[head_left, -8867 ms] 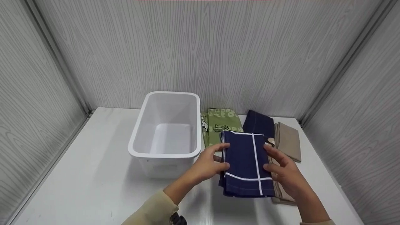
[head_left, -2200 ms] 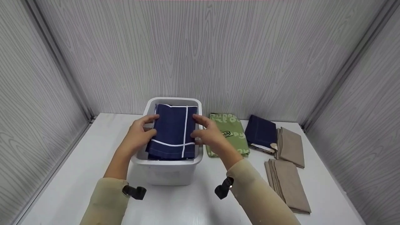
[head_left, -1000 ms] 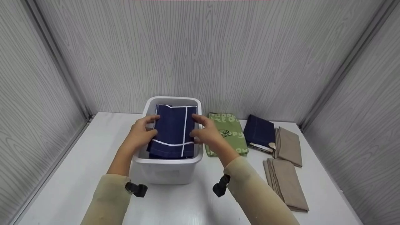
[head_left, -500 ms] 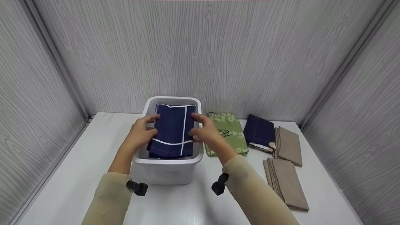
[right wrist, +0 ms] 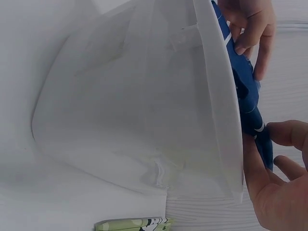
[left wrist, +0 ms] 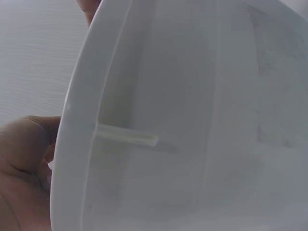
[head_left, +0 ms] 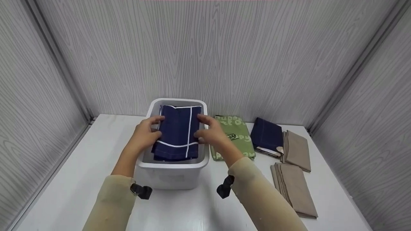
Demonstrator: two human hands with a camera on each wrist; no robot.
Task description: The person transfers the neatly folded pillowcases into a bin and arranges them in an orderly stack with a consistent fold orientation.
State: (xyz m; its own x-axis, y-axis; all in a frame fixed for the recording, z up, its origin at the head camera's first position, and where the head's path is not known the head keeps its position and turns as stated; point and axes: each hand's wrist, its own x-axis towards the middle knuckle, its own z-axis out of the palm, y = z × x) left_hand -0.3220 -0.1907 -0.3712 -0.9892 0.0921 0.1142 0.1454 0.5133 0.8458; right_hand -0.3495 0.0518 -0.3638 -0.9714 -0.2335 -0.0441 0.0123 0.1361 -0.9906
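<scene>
A folded navy cloth with white lines point(head_left: 177, 128) lies within the mouth of a white plastic bin point(head_left: 173, 166) in the head view. My left hand point(head_left: 144, 134) holds its left edge and my right hand point(head_left: 212, 132) its right edge, thumbs toward me. In the right wrist view, the navy cloth point(right wrist: 248, 91) shows at rim level, with the right hand point(right wrist: 281, 178) gripping one end and the left hand point(right wrist: 252, 24) the other. Mostly bin wall point(left wrist: 168, 96) fills the left wrist view; part of the left hand point(left wrist: 24, 163) shows behind the rim. The bin's floor is hidden.
To the bin's right lie a folded green printed cloth point(head_left: 236, 138), another folded navy cloth point(head_left: 267, 136) and two folded beige cloths, one behind point(head_left: 297, 150), one nearer point(head_left: 295, 189). Wood-grain panels point(head_left: 205, 51) wall the white table point(head_left: 179, 211) at the back and sides.
The hands carried the navy cloth leftward from beside the bin to its mouth. Over the last second the cloth has shifted slightly away from me, still between both hands.
</scene>
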